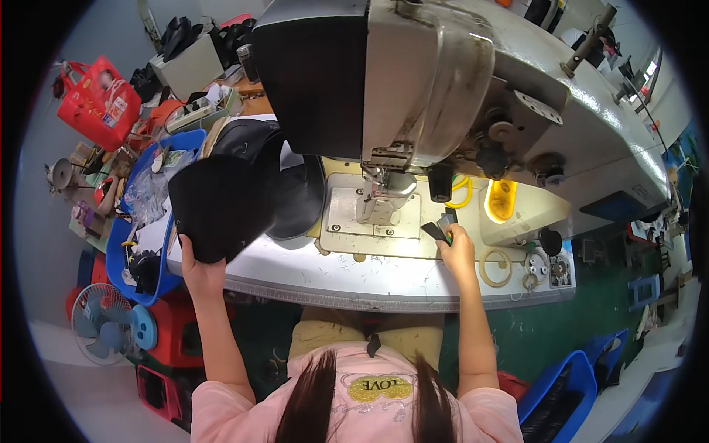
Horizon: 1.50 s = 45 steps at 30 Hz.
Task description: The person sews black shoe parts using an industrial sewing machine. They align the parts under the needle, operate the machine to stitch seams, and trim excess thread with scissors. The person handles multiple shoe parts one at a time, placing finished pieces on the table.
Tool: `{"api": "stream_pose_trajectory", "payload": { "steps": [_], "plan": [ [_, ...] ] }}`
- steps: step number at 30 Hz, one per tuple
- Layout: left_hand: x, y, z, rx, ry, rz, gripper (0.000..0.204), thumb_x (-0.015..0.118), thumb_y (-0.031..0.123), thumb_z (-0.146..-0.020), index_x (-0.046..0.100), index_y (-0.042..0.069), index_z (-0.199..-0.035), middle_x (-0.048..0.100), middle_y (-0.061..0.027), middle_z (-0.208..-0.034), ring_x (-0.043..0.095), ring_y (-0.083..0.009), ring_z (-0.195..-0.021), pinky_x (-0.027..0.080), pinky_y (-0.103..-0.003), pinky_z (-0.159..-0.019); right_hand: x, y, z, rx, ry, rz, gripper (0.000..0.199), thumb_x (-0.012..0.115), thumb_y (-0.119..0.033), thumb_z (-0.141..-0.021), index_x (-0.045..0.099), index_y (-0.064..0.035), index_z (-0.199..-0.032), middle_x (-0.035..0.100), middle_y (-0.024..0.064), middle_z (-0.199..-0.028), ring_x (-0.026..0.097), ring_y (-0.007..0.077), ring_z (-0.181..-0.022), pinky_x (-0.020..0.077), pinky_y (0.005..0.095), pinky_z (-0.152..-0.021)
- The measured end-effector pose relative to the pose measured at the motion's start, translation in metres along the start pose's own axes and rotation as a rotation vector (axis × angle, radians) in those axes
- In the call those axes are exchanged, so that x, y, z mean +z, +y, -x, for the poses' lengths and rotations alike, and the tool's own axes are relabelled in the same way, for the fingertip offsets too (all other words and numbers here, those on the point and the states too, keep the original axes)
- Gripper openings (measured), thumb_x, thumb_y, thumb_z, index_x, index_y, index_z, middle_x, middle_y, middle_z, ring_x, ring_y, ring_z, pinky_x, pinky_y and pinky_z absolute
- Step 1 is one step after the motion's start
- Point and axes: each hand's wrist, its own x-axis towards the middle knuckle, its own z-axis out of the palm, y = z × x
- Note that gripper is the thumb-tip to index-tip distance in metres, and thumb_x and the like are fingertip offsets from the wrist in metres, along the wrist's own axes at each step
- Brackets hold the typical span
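An industrial sewing machine (432, 88) fills the top middle, its presser foot (375, 203) over a light metal plate (343, 221). My left hand (202, 275) is closed on the lower edge of a black flat piece (214, 203), thumb on top, and holds it up left of the plate. Behind that piece lie more black curved pieces (299, 199) on the table. At the right of the plate, my right hand (459, 252) pinches a few small dark strips (437, 227), with grey and a bit of green among them. Their exact kind is unclear.
A blue bin (118, 255) with bags and scraps stands at the left, above a fan (103, 325). Rings and bobbins (538, 267) lie on the table's right end. Blue crates (565, 395) stand lower right. A red bag (100, 103) hangs upper left.
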Motion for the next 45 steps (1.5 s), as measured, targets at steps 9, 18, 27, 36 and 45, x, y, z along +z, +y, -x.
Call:
{"api": "stream_pose_trajectory", "payload": {
  "steps": [9,18,27,36,45],
  "plan": [
    [0.023,-0.083,0.062,-0.036,0.012,-1.365,0.032,0.058,0.005,-0.071,0.051,0.003,-0.102,0.05,-0.01,-0.078,0.049,-0.0238,-0.072,0.04,-0.031,-0.065,-0.047,-0.054,0.027,-0.137,0.315,-0.398,0.006,0.054,0.002,-0.073,0.054,0.0023,-0.079,0.052,0.0088,-0.066,0.051,0.0176,-0.058,0.0404,0.0257,-0.055],
    [0.075,-0.13,0.073,-0.311,-0.285,-0.673,0.022,0.045,0.015,-0.089,0.057,-0.003,-0.093,0.057,0.0002,-0.081,0.048,-0.0034,-0.071,0.04,-0.018,-0.062,-0.036,-0.149,0.08,0.107,-0.435,-0.924,0.012,0.056,-0.006,-0.078,0.056,-0.0002,-0.068,0.048,-0.0022,-0.049,0.041,0.0018,-0.042,0.0298,0.0179,-0.038],
    [0.079,-0.135,0.075,-0.326,-0.249,-0.557,0.016,0.052,0.013,-0.084,0.056,0.0,-0.091,0.058,-0.0008,-0.081,0.051,-0.0049,-0.069,0.043,-0.02,-0.06,-0.023,-0.153,0.076,0.108,-0.393,-0.941,0.015,0.056,-0.006,-0.079,0.055,0.0,-0.065,0.046,-0.0033,-0.047,0.04,0.001,-0.04,0.0287,0.0176,-0.037],
    [0.081,-0.136,0.072,-0.354,-0.246,-0.631,0.013,0.058,0.009,-0.079,0.057,0.001,-0.09,0.056,0.0012,-0.081,0.05,-0.0042,-0.07,0.042,-0.019,-0.063,-0.018,-0.148,0.075,0.088,-0.393,-0.916,0.015,0.055,-0.005,-0.08,0.054,-0.0005,-0.065,0.051,-0.0011,-0.051,0.042,0.0021,-0.039,0.0295,0.0164,-0.036],
    [0.079,-0.124,0.05,-0.294,-0.45,-0.849,0.015,0.059,0.008,-0.077,0.058,-0.002,-0.088,0.059,-0.0002,-0.08,0.05,-0.0052,-0.071,0.042,-0.021,-0.064,-0.05,-0.136,0.055,-0.322,0.046,-0.453,0.012,0.065,-0.008,-0.071,0.056,-0.0018,-0.076,0.053,0.006,-0.065,0.048,0.0124,-0.051,0.0375,0.0226,-0.045]
  ]
}}
